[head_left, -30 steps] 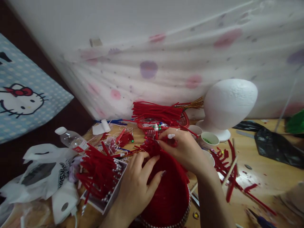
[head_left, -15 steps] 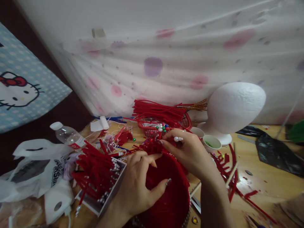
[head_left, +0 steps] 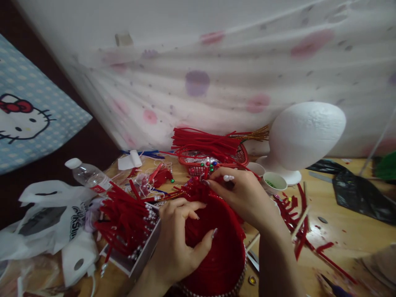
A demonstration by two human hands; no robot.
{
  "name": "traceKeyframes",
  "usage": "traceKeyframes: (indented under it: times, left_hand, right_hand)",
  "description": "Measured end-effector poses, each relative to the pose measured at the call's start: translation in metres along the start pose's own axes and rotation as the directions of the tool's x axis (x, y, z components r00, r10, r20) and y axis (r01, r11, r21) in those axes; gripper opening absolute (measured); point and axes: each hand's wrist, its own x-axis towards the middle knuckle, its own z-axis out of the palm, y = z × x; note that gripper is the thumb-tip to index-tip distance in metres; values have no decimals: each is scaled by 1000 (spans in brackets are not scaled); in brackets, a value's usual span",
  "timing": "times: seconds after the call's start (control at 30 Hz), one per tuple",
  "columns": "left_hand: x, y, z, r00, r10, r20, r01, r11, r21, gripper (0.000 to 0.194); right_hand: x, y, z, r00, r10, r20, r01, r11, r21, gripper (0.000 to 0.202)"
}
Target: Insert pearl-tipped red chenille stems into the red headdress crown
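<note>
A red bowl-shaped piece (head_left: 224,251) sits between the person's forearms. The left hand (head_left: 177,241) spreads over its left side, thumb and fingers apart; the right hand (head_left: 239,194) reaches red trim (head_left: 193,189) at the far rim — whether it pinches anything is hard to tell.

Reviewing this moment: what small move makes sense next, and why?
Probably the left hand should steady the red bowl-shaped piece: its thumb and fingers are spread over the opening, while the right hand has its fingertips at the far edge, near the coloured beads.
</note>
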Motion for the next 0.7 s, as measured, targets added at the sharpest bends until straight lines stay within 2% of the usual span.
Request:
traceKeyframes:
  times: [0.27,0.37,0.47,0.57,0.7]
  left_hand:
    - [4,7,-2,1000,-22,22,22,1000,-21,25]
    - [0,11,0,996,-85,-2,84,985,-149,25]
    - [-7,13,-5,978,-208,-10,193,921,-338,26]
    - [-15,8,-26,949,-311,39,300,862,-408,22]
    - [-42,-19,-76,931,-354,91,364,876,-317,12]
  right_hand:
    - [-1,-1,0,999,-46,-18,46,999,-13,12]
    - [-2,1,2,998,-58,-22,57,998,-22,13]
    - [-3,2,3,998,-56,-9,56,998,-19,9]
    - [-4,1,2,1000,-26,-5,26,1000,13,6]
    - [-6,0,0,1000,-18,-18,19,996,91,7]
